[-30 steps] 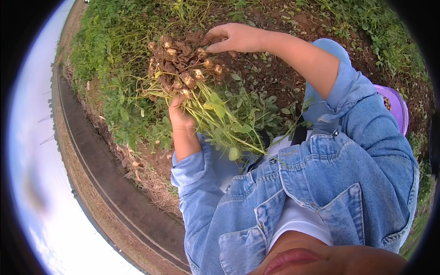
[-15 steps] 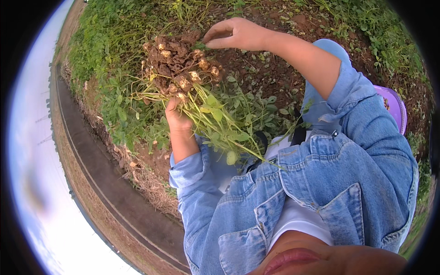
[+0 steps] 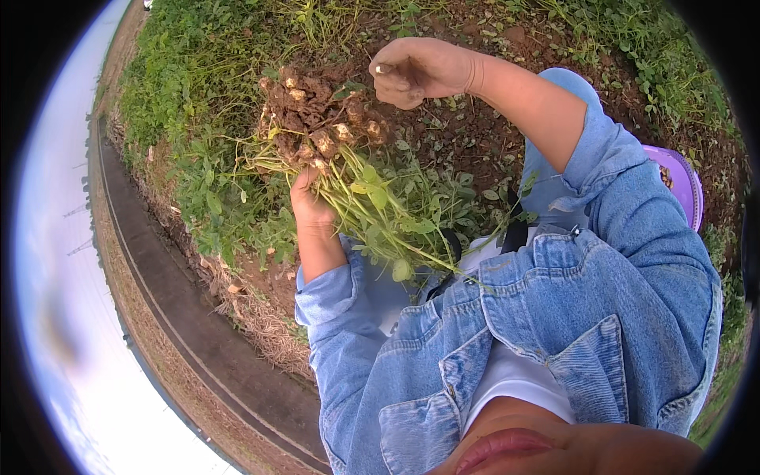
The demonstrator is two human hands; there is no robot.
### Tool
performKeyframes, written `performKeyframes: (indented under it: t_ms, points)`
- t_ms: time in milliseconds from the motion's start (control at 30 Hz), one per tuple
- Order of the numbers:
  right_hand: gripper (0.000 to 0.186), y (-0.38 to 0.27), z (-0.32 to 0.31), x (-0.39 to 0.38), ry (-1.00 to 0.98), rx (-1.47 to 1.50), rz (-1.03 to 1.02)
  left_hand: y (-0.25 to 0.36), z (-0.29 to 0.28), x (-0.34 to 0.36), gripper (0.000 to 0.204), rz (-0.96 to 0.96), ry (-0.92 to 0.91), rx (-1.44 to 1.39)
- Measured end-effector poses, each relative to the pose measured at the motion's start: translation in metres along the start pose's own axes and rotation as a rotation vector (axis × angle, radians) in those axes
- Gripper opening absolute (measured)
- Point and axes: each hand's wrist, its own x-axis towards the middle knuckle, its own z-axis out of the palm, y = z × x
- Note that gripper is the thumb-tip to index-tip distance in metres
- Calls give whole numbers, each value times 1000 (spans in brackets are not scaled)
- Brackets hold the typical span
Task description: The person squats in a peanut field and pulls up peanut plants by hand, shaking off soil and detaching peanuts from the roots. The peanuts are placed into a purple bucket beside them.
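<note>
My left hand [image 3: 310, 202] grips an uprooted peanut plant by its green stems [image 3: 378, 212], roots upward. The root clump [image 3: 313, 119] is caked with brown soil and carries several pale peanut pods. My right hand [image 3: 419, 70] is curled into a fist just to the right of the clump and slightly above it, not touching it. Whether anything lies inside the fist is hidden by the fingers. Both forearms come out of rolled denim sleeves.
A purple plastic basin [image 3: 682, 186] sits on the ground at the right, partly behind my right arm. Bare brown soil [image 3: 467, 134] lies under the hands, with low green plants [image 3: 198, 95] around it. A dark ditch [image 3: 174, 317] curves along the left.
My right hand, which was pinching at the top of the root clump, has drawn back to the right and closed into a fist. My left hand still holds the plant, barely shifted.
</note>
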Motion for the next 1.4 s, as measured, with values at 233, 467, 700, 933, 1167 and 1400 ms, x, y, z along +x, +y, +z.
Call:
performKeyframes:
  t_ms: [233, 467, 700, 933, 1167, 1400]
  points:
    - [27, 12, 8, 3, 324, -88, -52, 1, -7, 0, 40, 34, -57, -29]
    - [43, 11, 27, 22, 459, -762, 259, 3, -15, 2, 42, -4, -115, -37]
    - [36, 19, 6, 13, 282, -408, 120, 3, -5, 2, 40, 3, 36, 14]
    - [35, -11, 6, -3, 491, -48, -170, 4, -8, -1, 41, 14, -83, -64]
    - [43, 12, -1, 11, 565, -347, 172, 6, -13, 3, 54, -11, -37, -44]
    - [49, 21, 16, 25, 479, -838, 97, 4, -6, 1, 57, 22, 8, 36]
